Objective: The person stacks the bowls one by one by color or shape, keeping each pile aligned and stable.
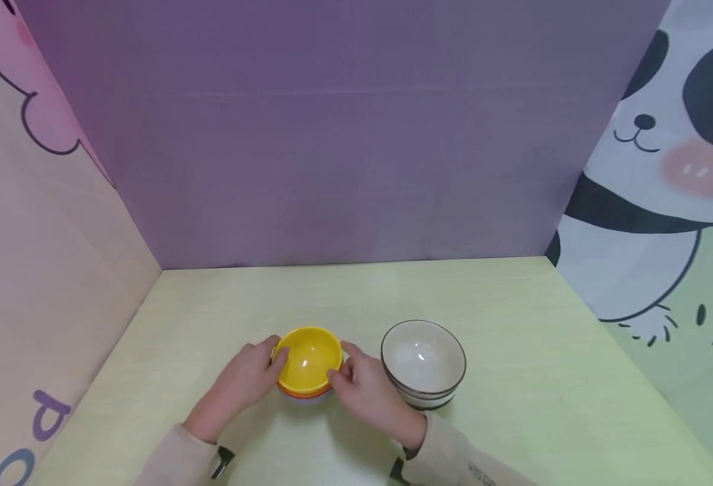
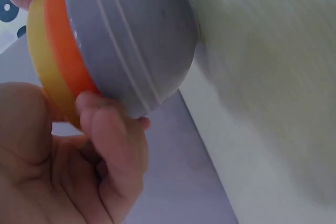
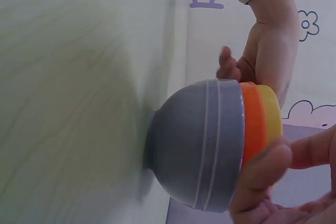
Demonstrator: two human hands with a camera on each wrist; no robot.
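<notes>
A yellow bowl (image 1: 309, 368) sits nested in an orange bowl (image 2: 67, 43), which sits inside a grey bowl (image 2: 134, 32) standing upright on the table. My left hand (image 1: 245, 379) holds the stack's left side, thumb over the yellow rim and fingers outside. On the opposite side my right hand (image 1: 368, 391) pinches the rim, its thumb at the near right edge. In the right wrist view the fingers overlap the orange band and the grey bowl's edge. Only narrow bands of the orange and yellow bowls show above the grey one.
Just right of my right hand stands a stack of off-white bowls (image 1: 423, 358) with dark rims. The pale table (image 1: 514, 378) meets a purple wall (image 1: 344, 169) at the back. Printed side walls flank it, a panda (image 1: 636, 263) on the right.
</notes>
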